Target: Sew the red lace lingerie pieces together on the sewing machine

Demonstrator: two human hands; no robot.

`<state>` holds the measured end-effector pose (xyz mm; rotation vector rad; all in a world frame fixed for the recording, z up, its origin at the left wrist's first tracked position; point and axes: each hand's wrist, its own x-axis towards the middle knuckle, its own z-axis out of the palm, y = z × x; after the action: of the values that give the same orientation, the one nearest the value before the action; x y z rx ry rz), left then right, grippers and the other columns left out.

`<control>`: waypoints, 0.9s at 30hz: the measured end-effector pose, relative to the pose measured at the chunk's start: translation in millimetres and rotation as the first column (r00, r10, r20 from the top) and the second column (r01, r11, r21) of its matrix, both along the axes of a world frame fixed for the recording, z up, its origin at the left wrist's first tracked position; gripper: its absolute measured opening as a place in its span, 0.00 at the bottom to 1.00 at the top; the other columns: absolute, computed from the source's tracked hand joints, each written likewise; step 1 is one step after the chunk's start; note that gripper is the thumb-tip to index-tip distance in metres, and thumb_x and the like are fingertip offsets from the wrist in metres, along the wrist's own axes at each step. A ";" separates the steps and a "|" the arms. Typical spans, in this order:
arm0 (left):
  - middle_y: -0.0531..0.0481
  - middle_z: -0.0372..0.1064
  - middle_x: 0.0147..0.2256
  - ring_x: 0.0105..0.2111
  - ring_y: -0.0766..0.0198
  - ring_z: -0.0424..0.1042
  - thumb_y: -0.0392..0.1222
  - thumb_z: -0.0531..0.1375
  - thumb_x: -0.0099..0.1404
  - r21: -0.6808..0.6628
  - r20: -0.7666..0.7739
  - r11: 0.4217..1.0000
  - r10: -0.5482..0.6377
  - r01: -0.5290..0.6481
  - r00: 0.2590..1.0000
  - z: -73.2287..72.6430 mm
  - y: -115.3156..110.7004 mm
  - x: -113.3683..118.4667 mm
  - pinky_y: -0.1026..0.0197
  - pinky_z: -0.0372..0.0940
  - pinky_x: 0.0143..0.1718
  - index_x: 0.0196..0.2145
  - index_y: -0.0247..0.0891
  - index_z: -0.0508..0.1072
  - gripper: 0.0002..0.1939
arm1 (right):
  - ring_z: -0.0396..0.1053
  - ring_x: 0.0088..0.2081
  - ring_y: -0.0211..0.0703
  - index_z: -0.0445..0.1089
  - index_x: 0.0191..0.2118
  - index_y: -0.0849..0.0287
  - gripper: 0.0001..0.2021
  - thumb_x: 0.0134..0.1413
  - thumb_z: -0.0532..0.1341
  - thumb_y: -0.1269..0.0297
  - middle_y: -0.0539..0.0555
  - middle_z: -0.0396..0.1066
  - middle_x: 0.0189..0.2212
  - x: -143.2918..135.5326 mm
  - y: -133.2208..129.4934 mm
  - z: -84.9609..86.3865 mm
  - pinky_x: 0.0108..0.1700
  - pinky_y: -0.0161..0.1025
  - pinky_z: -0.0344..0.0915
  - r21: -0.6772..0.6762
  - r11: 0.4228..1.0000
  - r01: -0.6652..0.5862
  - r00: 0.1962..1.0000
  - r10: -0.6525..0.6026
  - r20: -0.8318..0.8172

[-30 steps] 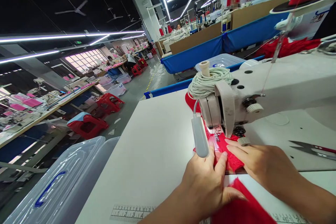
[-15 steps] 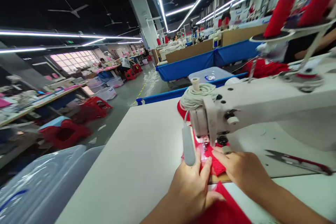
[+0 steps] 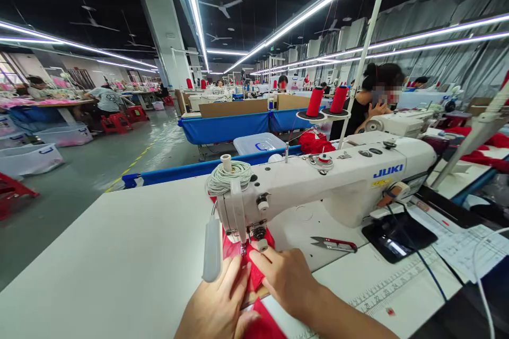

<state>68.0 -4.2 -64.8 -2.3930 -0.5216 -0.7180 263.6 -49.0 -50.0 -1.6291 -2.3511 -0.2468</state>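
Note:
Red fabric [image 3: 257, 270] lies under the presser foot [image 3: 243, 248] of a white sewing machine [image 3: 294, 185]. My left hand [image 3: 218, 296] is closed on the fabric left of and before the needle, fingertips close to the foot and thumb over a red part nearer me. From the right, my right hand [image 3: 288, 278] grips the same fabric with bent fingers, its index finger pointing at the foot. What lies beneath both palms is hidden. A grey lamp head [image 3: 212, 249] hangs just above my left fingers.
Red-handled thread snips [image 3: 334, 244] lie right of my right hand. Beyond them are a black tray [image 3: 397, 235], printed papers [image 3: 473, 249] and a ruler strip [image 3: 382, 288]. Red thread cones [image 3: 315, 101] stand behind the machine. Another person [image 3: 358, 103] sits at the back right.
My view has swung to the right and levelled, so the machine and hands appear farther left. Both hands stay at the presser foot on the red fabric, the left fingers now closer together.

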 end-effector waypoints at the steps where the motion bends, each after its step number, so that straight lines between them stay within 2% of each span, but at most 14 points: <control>1: 0.41 0.75 0.42 0.39 0.54 0.75 0.59 0.44 0.73 -0.020 0.011 1.000 -0.016 0.016 1.000 4.7 -1.9 2.2 0.59 0.70 0.32 0.39 0.38 0.78 0.30 | 0.72 0.27 0.40 0.66 0.46 0.55 0.10 0.58 0.59 0.65 0.51 0.76 0.44 -1.0 -1.0 -0.1 0.23 0.38 0.58 0.006 1.000 -0.010 1.000 0.010 0.005; 5: 0.44 0.74 0.37 0.33 0.57 0.74 0.52 0.42 0.75 -0.168 0.048 0.984 -0.054 0.062 0.997 17.3 -7.8 10.4 0.60 0.69 0.29 0.34 0.40 0.77 0.27 | 0.70 0.25 0.38 0.68 0.41 0.54 0.06 0.60 0.56 0.66 0.46 0.76 0.38 -5.1 -3.9 1.5 0.23 0.36 0.58 0.027 0.998 -0.056 0.998 0.055 0.031; 8: 0.45 0.71 0.32 0.27 0.59 0.71 0.43 0.45 0.73 -0.287 0.069 0.954 -0.067 0.084 0.995 18.3 -9.7 13.7 0.60 0.67 0.23 0.30 0.39 0.73 0.21 | 0.71 0.27 0.37 0.69 0.39 0.55 0.07 0.60 0.54 0.70 0.46 0.74 0.34 -6.6 -5.7 5.0 0.26 0.34 0.60 0.035 0.996 -0.080 0.996 0.079 0.027; 11: 0.43 0.67 0.29 0.24 0.58 0.68 0.34 0.44 0.69 -0.370 0.066 0.923 -0.090 0.109 0.994 15.6 -11.5 12.4 0.59 0.63 0.19 0.29 0.36 0.72 0.19 | 0.71 0.27 0.38 0.69 0.36 0.57 0.07 0.59 0.54 0.73 0.50 0.74 0.35 -4.5 -7.4 5.8 0.26 0.34 0.60 0.037 0.992 -0.117 0.993 0.118 -0.015; 12: 0.42 0.67 0.30 0.25 0.57 0.67 0.34 0.44 0.69 -0.397 0.048 0.913 -0.077 0.090 0.996 14.5 -11.8 10.9 0.59 0.62 0.18 0.30 0.36 0.72 0.18 | 0.71 0.25 0.38 0.68 0.35 0.57 0.08 0.58 0.54 0.74 0.51 0.75 0.35 -2.7 -7.3 4.5 0.24 0.34 0.59 0.038 0.989 -0.145 0.988 0.146 -0.041; 14: 0.42 0.68 0.35 0.29 0.59 0.69 0.34 0.45 0.69 -0.465 0.001 0.885 -0.017 0.016 1.000 12.3 -11.3 6.8 0.62 0.62 0.20 0.36 0.35 0.72 0.15 | 0.74 0.30 0.40 0.68 0.43 0.59 0.13 0.56 0.52 0.77 0.56 0.75 0.42 2.0 -5.6 -0.8 0.27 0.35 0.62 0.035 0.980 -0.197 0.975 0.199 -0.100; 16: 0.44 0.68 0.38 0.31 0.62 0.69 0.36 0.49 0.69 -0.535 -0.020 0.845 0.005 -0.014 1.000 10.8 -9.6 2.3 0.65 0.64 0.25 0.37 0.35 0.72 0.11 | 0.75 0.33 0.42 0.67 0.49 0.60 0.17 0.56 0.51 0.78 0.57 0.75 0.43 6.8 -2.3 -8.1 0.28 0.35 0.64 0.041 0.966 -0.255 0.955 0.259 -0.147; 18: 0.45 0.67 0.37 0.32 0.64 0.68 0.37 0.53 0.69 -0.620 0.014 0.785 0.006 0.004 1.000 10.0 -8.1 -1.4 0.64 0.66 0.30 0.38 0.35 0.72 0.09 | 0.75 0.34 0.42 0.66 0.49 0.59 0.16 0.58 0.51 0.77 0.56 0.76 0.41 10.4 0.3 -14.7 0.28 0.35 0.65 0.070 0.954 -0.292 0.941 0.300 -0.158; 21: 0.46 0.67 0.36 0.31 0.65 0.66 0.36 0.55 0.67 -0.707 0.075 0.706 0.017 0.041 0.997 8.4 -7.6 -3.9 0.63 0.65 0.31 0.39 0.35 0.73 0.07 | 0.75 0.33 0.42 0.66 0.48 0.59 0.14 0.59 0.51 0.74 0.55 0.76 0.39 12.5 1.5 -20.0 0.27 0.34 0.66 0.120 0.944 -0.306 0.937 0.322 -0.139; 24: 0.46 0.67 0.35 0.32 0.64 0.67 0.35 0.55 0.67 -0.719 0.105 0.693 0.034 0.053 0.994 4.2 -7.7 -3.6 0.63 0.65 0.32 0.39 0.34 0.74 0.08 | 0.74 0.29 0.39 0.69 0.46 0.57 0.13 0.62 0.50 0.71 0.55 0.76 0.38 11.1 1.2 -20.4 0.25 0.33 0.65 0.152 0.937 -0.314 0.931 0.335 -0.142; 27: 0.46 0.67 0.35 0.33 0.63 0.67 0.33 0.52 0.69 -0.715 0.093 0.698 0.043 0.037 0.995 0.2 -5.9 -2.3 0.63 0.65 0.32 0.41 0.34 0.73 0.10 | 0.73 0.27 0.36 0.71 0.40 0.55 0.13 0.65 0.49 0.69 0.53 0.76 0.36 8.0 1.5 -19.2 0.25 0.31 0.65 0.154 0.941 -0.300 0.918 0.329 -0.223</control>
<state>65.7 -10.1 -64.6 -3.0842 -1.0043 -0.7252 271.6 -47.5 -69.2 -1.1315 -2.3126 -0.1055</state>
